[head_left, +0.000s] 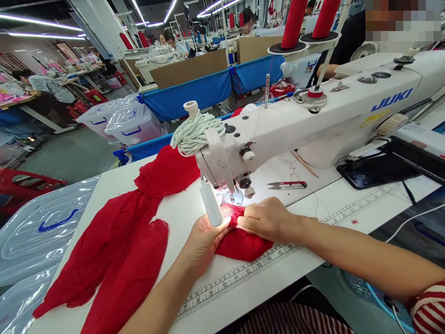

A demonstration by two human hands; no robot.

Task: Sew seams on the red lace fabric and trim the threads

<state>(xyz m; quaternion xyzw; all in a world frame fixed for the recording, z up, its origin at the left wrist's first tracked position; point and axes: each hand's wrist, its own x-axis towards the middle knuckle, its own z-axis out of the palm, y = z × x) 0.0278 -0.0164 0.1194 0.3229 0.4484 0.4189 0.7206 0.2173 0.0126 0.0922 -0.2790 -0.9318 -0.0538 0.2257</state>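
Observation:
Both of my hands grip a piece of red fabric (243, 243) at the front of a white sewing machine (274, 127). My left hand (206, 236) pinches its left edge between thumb and fingers, partly behind the machine's white lamp (211, 204). With fingers curled, my right hand (266, 219) holds the upper right part of the cloth. The fabric lies just in front of the needle area, and its lower part hangs folded over the printed ruler (222, 284) on the table. The needle itself is hard to make out.
More red fabric (128, 232) lies on the left of the table. Thread snips (288, 185), a brown stick (306, 164) and a phone (377, 169) lie right of the needle area. Clear plastic boxes (45, 227) stand left. Red thread cones (294, 23) rise behind the machine; people work beyond.

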